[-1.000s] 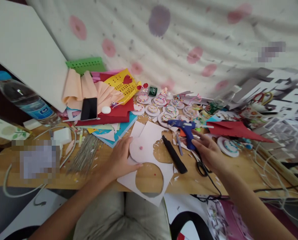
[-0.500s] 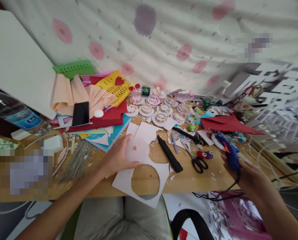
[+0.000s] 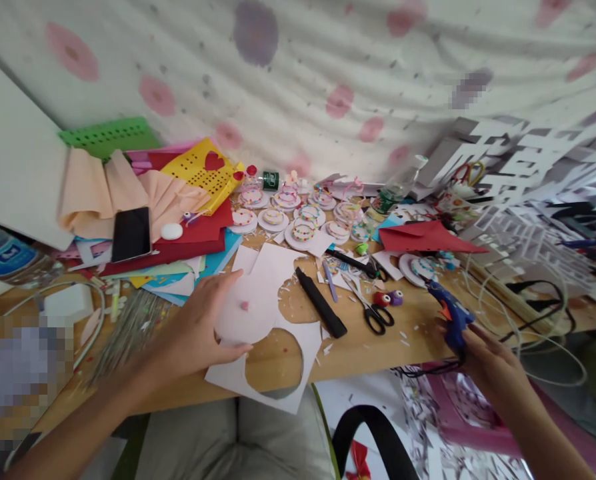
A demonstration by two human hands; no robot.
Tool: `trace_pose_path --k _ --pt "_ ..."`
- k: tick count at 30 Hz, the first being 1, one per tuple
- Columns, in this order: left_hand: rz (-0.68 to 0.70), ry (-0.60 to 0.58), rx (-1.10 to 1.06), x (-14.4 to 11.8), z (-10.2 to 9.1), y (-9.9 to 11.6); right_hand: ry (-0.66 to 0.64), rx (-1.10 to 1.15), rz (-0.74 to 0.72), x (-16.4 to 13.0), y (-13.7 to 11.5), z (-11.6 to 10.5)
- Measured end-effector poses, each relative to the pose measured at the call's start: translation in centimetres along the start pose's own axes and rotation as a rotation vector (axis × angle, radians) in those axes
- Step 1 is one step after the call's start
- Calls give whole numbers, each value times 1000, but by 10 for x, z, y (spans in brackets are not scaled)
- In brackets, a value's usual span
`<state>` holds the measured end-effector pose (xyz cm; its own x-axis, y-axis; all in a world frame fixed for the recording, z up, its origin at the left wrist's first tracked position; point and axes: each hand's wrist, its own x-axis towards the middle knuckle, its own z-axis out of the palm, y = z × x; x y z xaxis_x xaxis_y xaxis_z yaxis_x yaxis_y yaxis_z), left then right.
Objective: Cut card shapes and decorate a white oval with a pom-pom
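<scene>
My left hand [image 3: 191, 327] grips the left edge of a white paper disc [image 3: 258, 317] between thumb and fingers. A small pink piece [image 3: 245, 306] sits near the disc's middle. Under and beside the disc lies a white sheet [image 3: 291, 402] with a round hole cut out. In my right hand [image 3: 488, 357] is a blue glue gun [image 3: 458, 320], gripped by its handle, its tip pointing up and left, its cord hanging below. A beaded bracelet [image 3: 423, 268] on a white disc lies just beyond the tip.
Black-handled scissors [image 3: 378, 320], a black cutter [image 3: 321, 303] and two small owl figures [image 3: 388, 298] lie between my hands. Farther back stand several bracelets on white discs [image 3: 303, 233]. A phone [image 3: 131, 233] rests on coloured sheets at left; cables [image 3: 523, 320] loop at right.
The view has turned right. My left hand and the disc are slightly closer to me. The glue gun has drawn back a little from the bracelet at the right.
</scene>
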<state>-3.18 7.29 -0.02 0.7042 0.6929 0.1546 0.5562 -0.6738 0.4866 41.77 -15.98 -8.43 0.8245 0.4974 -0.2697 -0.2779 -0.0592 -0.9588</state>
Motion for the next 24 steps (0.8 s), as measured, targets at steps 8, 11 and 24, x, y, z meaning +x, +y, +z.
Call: trace_pose_path --k 8,11,24 --pt "-196 -8 -146 -18 14 -18 46 -89 -19 -7 12 -26" --pt "-211 -19 -147 -21 17 -25 44 -142 -45 -12 14 -26" --pt "-296 14 -56 -34 18 -39 77 -474 -209 5 3 -29"
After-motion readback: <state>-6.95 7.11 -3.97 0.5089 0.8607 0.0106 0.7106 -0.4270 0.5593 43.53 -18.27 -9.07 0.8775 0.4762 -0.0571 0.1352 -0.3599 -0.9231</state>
